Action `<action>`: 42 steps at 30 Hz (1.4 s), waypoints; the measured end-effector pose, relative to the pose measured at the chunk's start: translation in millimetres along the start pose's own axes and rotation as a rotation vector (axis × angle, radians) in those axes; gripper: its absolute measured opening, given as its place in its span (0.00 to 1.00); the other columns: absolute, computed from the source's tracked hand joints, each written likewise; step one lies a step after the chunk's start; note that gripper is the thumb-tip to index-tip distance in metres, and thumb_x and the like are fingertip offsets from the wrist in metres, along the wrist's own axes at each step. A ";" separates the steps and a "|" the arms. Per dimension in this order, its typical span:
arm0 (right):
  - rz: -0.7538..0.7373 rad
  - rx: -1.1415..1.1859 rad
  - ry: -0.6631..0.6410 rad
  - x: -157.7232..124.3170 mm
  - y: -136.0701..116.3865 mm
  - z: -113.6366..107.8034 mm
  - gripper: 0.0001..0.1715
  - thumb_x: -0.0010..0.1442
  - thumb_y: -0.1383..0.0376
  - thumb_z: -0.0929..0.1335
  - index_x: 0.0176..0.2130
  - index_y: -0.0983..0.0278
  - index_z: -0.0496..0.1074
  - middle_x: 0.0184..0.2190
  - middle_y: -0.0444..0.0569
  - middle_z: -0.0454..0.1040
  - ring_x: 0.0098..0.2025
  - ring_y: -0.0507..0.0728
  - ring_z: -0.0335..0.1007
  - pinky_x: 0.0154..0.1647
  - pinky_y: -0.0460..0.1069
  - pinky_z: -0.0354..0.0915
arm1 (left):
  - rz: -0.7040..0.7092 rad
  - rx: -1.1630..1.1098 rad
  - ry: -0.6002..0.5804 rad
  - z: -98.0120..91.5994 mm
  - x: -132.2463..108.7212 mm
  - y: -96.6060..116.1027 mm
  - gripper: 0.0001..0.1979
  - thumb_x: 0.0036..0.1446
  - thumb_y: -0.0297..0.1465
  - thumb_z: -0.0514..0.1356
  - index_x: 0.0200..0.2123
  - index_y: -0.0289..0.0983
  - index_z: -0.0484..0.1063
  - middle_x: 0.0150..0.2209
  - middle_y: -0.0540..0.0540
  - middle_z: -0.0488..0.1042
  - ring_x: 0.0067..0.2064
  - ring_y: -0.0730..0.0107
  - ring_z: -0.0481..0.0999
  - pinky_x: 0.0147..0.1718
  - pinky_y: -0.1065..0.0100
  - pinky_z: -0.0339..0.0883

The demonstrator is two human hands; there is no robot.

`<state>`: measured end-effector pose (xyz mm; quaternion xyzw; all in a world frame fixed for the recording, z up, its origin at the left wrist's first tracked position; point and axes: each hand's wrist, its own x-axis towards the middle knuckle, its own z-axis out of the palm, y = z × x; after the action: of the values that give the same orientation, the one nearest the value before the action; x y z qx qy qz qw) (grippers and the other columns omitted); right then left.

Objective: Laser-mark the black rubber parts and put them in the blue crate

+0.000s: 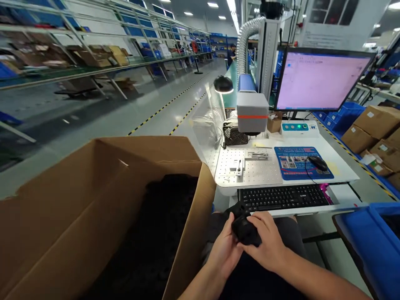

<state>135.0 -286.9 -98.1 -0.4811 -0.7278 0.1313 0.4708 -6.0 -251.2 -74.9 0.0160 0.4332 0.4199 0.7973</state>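
My left hand [225, 252] and my right hand [268, 243] are close together above my lap, both closed around black rounded parts [245, 230]. More than one piece seems to be there, but dark surfaces blend and I cannot make out their exact kind. My right fingers and thumb grip from the right side; my left thumb and fingers support from the left. Beside my left arm stands a large open cardboard box [204, 191], with a dark mass of black pieces [162, 225] inside. Just beyond my hands lies a black keyboard [281, 196] on a pull-out tray.
A white workbench carries a perforated metal plate [256, 173] with a small fixture [239, 166], under a grey machine head [252, 112]. A mouse [318, 162] rests on a blue mat [287, 173] below a monitor [321, 81]. A blue bin [368, 246] stands at right.
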 end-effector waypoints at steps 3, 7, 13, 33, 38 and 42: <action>-0.021 0.064 -0.035 25.7 3.5 7.7 0.38 0.53 0.66 0.75 0.60 0.57 0.63 0.52 0.54 0.71 0.53 0.63 0.69 0.55 0.61 0.71 | 0.004 -0.032 -0.111 -31.4 11.7 30.7 0.16 0.67 0.37 0.59 0.52 0.35 0.75 0.47 0.37 0.80 0.52 0.53 0.79 0.48 0.59 0.75; 0.123 -0.047 -0.043 75.0 40.1 -4.5 0.34 0.54 0.64 0.73 0.58 0.58 0.66 0.53 0.54 0.72 0.55 0.64 0.70 0.58 0.61 0.68 | 0.024 0.010 -0.214 -93.3 39.1 90.2 0.17 0.69 0.37 0.55 0.48 0.30 0.77 0.49 0.29 0.78 0.54 0.49 0.78 0.49 0.55 0.75; 0.402 -0.245 -0.185 165.7 126.8 -8.0 0.32 0.50 0.62 0.73 0.55 0.61 0.71 0.51 0.54 0.76 0.51 0.64 0.73 0.52 0.59 0.70 | 0.051 -0.042 -0.261 -168.2 65.9 140.7 0.19 0.69 0.35 0.55 0.52 0.28 0.77 0.55 0.29 0.76 0.54 0.54 0.77 0.50 0.60 0.74; 0.435 -0.221 -0.229 223.4 192.4 43.7 0.42 0.48 0.65 0.72 0.62 0.60 0.68 0.59 0.54 0.73 0.55 0.64 0.72 0.57 0.61 0.66 | -0.009 -0.142 -0.438 -184.5 66.4 148.3 0.21 0.67 0.38 0.58 0.54 0.28 0.76 0.52 0.30 0.77 0.51 0.54 0.78 0.48 0.60 0.72; 0.479 -0.269 -0.065 200.2 197.1 44.5 0.43 0.48 0.56 0.75 0.62 0.62 0.67 0.56 0.57 0.74 0.52 0.66 0.73 0.52 0.60 0.69 | -0.015 -0.155 -0.422 -184.0 66.7 147.2 0.20 0.68 0.38 0.57 0.52 0.29 0.77 0.52 0.30 0.78 0.50 0.56 0.78 0.48 0.61 0.72; 0.522 -0.253 -0.005 186.3 203.2 50.6 0.35 0.49 0.55 0.74 0.55 0.64 0.72 0.47 0.55 0.78 0.50 0.66 0.74 0.53 0.62 0.68 | -0.015 -0.140 -0.398 -180.5 66.0 147.7 0.19 0.67 0.37 0.58 0.51 0.30 0.78 0.52 0.31 0.78 0.50 0.56 0.79 0.48 0.61 0.73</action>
<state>193.7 -18.1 -151.3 -0.7065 -0.5913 0.1574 0.3556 -212.0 -171.6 -174.8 0.0398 0.2372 0.4316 0.8694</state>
